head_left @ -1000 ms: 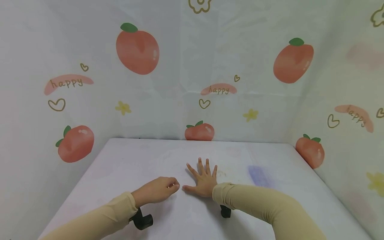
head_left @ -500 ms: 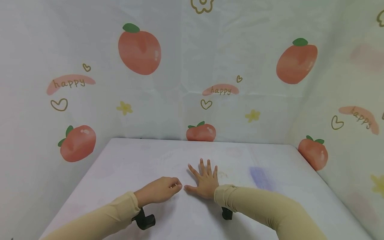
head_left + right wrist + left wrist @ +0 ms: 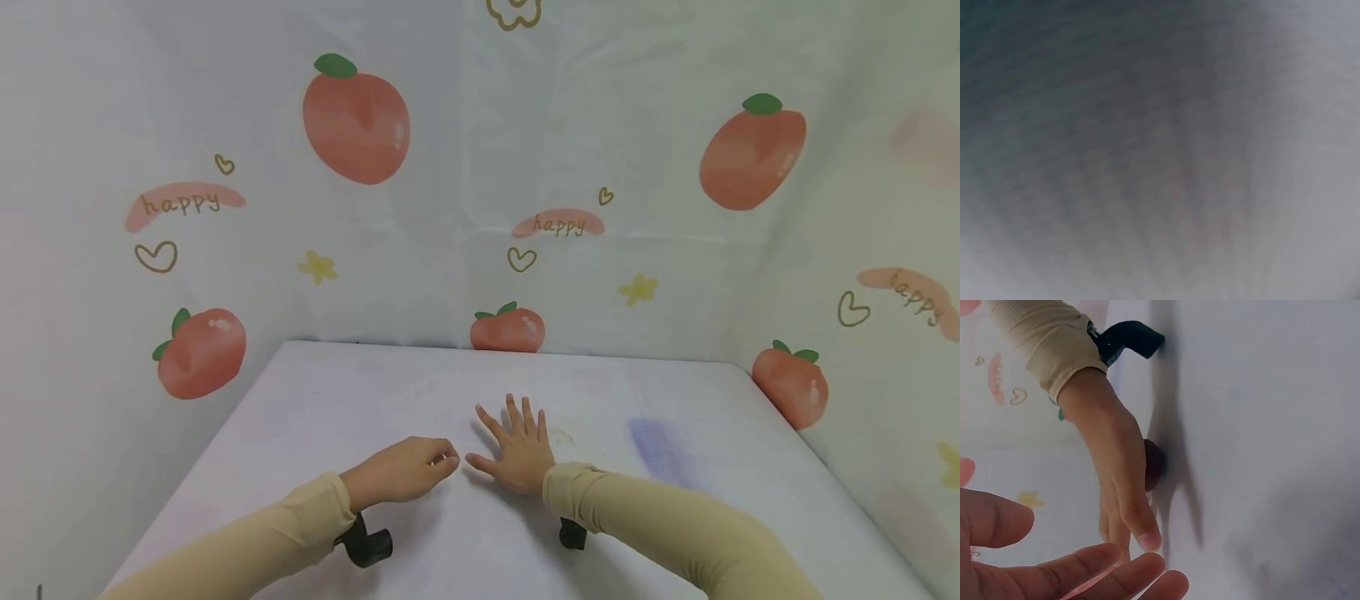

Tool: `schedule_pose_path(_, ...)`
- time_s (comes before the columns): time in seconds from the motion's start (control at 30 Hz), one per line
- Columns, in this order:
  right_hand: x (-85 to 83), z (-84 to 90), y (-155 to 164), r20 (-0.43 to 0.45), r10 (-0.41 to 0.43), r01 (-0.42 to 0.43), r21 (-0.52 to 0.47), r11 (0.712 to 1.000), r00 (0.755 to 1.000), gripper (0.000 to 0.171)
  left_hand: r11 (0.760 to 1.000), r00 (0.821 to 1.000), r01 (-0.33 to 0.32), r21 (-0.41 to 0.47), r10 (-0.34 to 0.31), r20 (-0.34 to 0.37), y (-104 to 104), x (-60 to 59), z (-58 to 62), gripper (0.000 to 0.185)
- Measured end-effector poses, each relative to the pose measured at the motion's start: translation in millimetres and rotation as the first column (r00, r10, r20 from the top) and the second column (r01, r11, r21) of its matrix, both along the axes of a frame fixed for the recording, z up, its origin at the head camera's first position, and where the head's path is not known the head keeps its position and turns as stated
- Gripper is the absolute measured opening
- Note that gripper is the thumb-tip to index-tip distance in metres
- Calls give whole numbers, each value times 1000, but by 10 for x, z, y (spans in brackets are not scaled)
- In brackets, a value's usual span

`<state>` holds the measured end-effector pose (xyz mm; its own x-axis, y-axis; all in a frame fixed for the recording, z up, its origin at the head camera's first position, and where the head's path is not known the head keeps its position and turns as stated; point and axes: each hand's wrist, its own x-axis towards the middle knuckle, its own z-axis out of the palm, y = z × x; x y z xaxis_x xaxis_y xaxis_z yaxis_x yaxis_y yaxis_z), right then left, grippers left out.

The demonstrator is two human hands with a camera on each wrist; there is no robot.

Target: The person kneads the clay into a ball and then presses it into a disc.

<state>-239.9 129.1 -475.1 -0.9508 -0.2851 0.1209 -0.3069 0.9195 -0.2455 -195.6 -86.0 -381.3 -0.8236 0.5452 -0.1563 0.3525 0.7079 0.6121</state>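
While right hand lies flat on desk, fingers spread, left hand rests beside it, fingers loosely curled, holding nothing; desk cover looks smooth, likely slippery

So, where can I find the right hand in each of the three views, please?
Head view: the right hand lies flat on the white table, just right of centre, fingers spread.
Left wrist view: the right hand reaches down from the top left, seen edge-on against the table.
Right wrist view: not in it; only a grey blur.
Shared landmark: the beige sleeve cuff.
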Motion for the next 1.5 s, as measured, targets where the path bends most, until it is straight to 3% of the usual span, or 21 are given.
schedule_pose_path(1.5, -50, 56, 36, 71, -13, 16, -38, 999, 997, 71, 1000, 1000, 4, -10, -4, -13, 13, -22, 26, 30)
